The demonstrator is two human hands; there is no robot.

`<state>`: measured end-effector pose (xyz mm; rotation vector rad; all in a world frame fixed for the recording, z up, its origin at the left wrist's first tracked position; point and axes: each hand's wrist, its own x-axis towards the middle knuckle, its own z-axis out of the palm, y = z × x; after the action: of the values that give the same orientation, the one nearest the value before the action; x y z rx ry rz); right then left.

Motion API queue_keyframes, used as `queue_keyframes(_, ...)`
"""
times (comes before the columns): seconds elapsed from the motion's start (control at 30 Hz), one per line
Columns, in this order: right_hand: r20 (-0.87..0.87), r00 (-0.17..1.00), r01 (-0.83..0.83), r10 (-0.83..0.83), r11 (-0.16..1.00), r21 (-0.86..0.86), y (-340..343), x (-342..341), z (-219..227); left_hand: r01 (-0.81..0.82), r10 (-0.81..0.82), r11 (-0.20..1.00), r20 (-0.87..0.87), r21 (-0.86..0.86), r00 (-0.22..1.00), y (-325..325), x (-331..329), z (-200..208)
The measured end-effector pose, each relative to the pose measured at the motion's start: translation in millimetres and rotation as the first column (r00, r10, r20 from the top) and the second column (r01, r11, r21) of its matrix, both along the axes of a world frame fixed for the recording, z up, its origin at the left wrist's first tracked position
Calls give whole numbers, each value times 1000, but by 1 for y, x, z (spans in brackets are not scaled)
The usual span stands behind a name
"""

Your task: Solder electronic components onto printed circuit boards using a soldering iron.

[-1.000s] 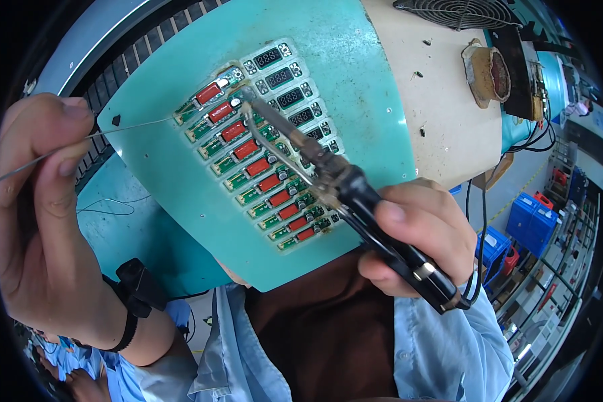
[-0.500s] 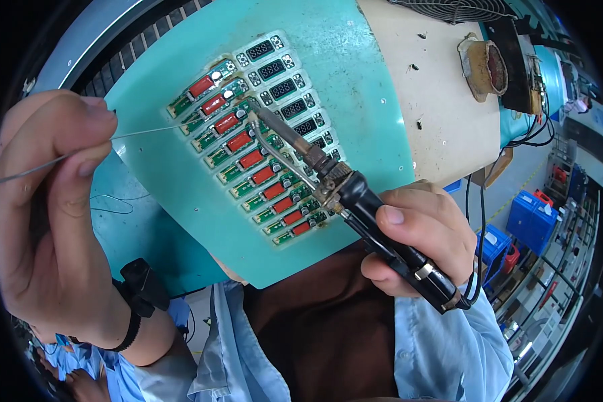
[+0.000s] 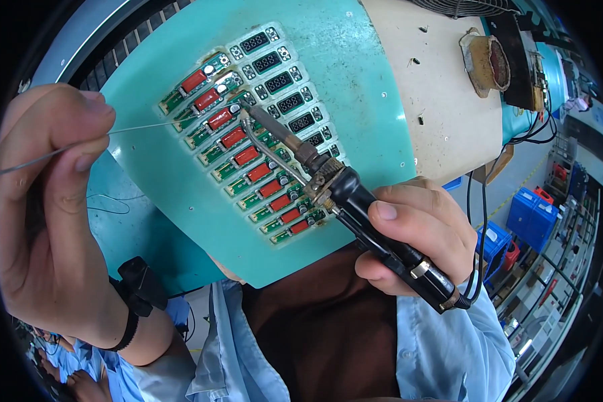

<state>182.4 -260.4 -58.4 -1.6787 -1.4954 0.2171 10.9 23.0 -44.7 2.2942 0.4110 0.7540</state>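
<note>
Between thumb and forefinger, my left hand (image 3: 60, 174) pinches a thin solder wire (image 3: 144, 126), which runs right toward the row of circuit boards. My right hand (image 3: 425, 234) is wrapped round the black handle of a soldering iron (image 3: 355, 194) with a metal guide tube along its side. The iron's tip points up and left, at the boards near the upper end of the row; whether it touches is too small to tell. Several small green circuit boards with red components (image 3: 246, 156) sit in slots of a turquoise panel (image 3: 301, 258), beside a column of black digit displays (image 3: 278, 82).
A beige work surface (image 3: 442, 87) with small dark bits lies beyond the panel. At its far right stand a brown-stained holder (image 3: 484, 63) and a fan grille (image 3: 459, 7). Black cables (image 3: 479, 214) trail from the iron. Blue crates (image 3: 532, 218) and shelves are on the right.
The turquoise panel with its boards sits slightly farther up and left in view. The iron's tip has shifted a little left. Both hands keep their grips.
</note>
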Motion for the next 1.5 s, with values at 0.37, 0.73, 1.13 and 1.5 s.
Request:
queue_keyframes(0.37, -8, 1000, 2, -2, 1000, -3, -1, -1, 0, 14, -14, 1000, 3, 3, 1000, 3, -4, -5)
queue_keyframes(0.73, -19, 1000, 3, -3, 1000, -14, -2, -2, -1, 19, -19, 1000, 16, 23, 1000, 4, -9, -5)
queue_keyframes(1.13, -118, 989, 93, -93, 996, -11, -16, -12, 5, 32, -34, 999, 40, 42, 999, -9, -9, -3)
queue_keyframes(1.5, -127, 989, 71, -72, 997, -15, -17, -14, 3, 51, -52, 997, 39, 50, 998, -12, -6, -8)
